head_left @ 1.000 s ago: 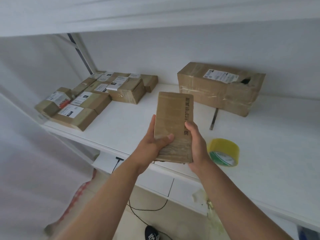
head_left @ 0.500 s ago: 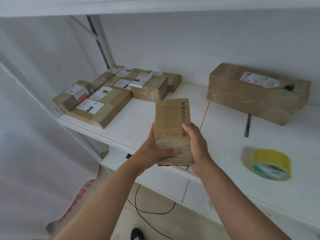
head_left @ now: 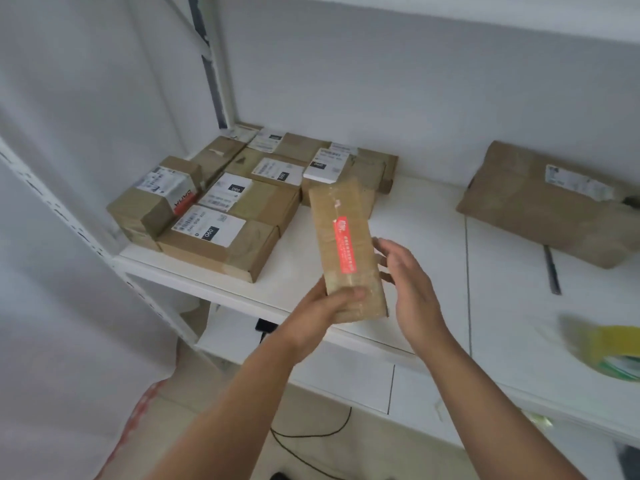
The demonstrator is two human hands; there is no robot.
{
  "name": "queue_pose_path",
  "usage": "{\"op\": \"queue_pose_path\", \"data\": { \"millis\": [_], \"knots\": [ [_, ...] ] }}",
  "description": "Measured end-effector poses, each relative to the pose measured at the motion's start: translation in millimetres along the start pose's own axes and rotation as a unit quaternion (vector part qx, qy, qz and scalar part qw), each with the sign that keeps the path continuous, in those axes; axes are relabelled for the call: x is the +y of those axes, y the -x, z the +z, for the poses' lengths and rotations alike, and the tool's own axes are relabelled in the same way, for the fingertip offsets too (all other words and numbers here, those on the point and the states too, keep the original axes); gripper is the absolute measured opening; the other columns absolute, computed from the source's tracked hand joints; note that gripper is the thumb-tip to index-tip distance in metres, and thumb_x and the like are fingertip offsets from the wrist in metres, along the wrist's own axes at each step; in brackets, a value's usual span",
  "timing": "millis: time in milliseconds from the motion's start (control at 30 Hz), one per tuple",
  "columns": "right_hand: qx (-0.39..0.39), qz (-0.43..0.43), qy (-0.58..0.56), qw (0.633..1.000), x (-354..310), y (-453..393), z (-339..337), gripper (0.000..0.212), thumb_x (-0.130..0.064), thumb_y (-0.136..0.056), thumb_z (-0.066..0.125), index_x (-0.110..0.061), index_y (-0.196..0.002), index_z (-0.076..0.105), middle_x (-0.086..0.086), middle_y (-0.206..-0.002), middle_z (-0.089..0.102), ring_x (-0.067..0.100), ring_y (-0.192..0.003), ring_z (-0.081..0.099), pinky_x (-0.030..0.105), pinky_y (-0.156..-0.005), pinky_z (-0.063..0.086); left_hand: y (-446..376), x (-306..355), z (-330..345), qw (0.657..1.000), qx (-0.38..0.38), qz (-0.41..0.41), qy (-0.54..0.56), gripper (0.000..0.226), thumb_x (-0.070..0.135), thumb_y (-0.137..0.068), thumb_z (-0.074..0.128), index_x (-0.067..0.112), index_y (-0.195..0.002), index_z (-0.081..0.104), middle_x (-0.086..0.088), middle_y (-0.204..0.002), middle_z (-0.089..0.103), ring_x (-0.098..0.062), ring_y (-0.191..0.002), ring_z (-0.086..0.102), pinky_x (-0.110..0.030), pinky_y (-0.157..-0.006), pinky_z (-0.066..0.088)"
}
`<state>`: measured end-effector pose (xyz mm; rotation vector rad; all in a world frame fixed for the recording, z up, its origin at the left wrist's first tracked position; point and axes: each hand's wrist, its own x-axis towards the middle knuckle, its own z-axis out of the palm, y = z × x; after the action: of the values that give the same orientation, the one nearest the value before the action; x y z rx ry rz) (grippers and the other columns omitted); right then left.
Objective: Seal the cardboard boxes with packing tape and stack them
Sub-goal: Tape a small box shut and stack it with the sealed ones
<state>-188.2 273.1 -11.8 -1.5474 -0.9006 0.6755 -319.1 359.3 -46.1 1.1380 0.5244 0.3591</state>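
A slim brown cardboard box (head_left: 348, 251) with a red label strip is held upright at centre. Taped, labelled boxes (head_left: 249, 188) cluster at ten o'clock; a yellow tape roll (head_left: 613, 351), blurred, lies at four o'clock.

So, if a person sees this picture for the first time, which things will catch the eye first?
First, the long brown cardboard box with a red label, held up at the centre by the left hand; the right hand is open beside it. Next, the cluster of taped, labelled brown parcels at the left end of the white shelf. A yellow tape roll lies blurred at the right edge.
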Motion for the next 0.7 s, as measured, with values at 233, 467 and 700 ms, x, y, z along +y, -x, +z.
{"op": "queue_pose_path", "data": {
  "millis": [233,467,700],
  "knots": [
    [0.021,0.090,0.033,0.995,7.6,-36.1,-11.8,0.028,-0.056,-0.096,0.049,-0.042,-0.120,0.042,-0.025,-0.115,0.058,-0.011,-0.099,0.058,0.014,-0.078,0.048,-19.6,-9.7,-3.6,0.990,-0.018,0.021,0.137,0.052,0.023,-0.098,0.052,0.000,-0.145,0.045,-0.018,-0.144,0.054,-0.031,-0.136,0.049,-0.039,-0.113,0.041],
    [0.020,0.110,0.139,0.984,25.2,-64.6,-0.3,0.040,-0.066,-0.088,0.053,-0.041,-0.119,0.052,-0.024,-0.101,0.063,0.004,-0.091,0.061,0.019,-0.070,0.044,-24.9,0.0,-18.0,0.993,0.114,-0.004,0.028,0.057,0.046,-0.090,0.069,0.028,-0.140,0.048,-0.001,-0.132,0.066,-0.021,-0.122,0.062,-0.039,-0.100,0.052],
    [-0.013,0.156,0.023,0.987,42.7,-87.7,5.0,0.067,-0.063,-0.083,0.063,-0.038,-0.140,0.039,-0.007,-0.121,0.062,0.010,-0.107,0.061,0.032,-0.094,0.048,-51.0,-1.5,-16.9,0.966,0.250,0.002,0.064,0.060,0.046,-0.083,0.068,0.030,-0.138,0.050,0.003,-0.127,0.068,-0.016,-0.113,0.067,-0.035,-0.089,0.057]
  ]
}}
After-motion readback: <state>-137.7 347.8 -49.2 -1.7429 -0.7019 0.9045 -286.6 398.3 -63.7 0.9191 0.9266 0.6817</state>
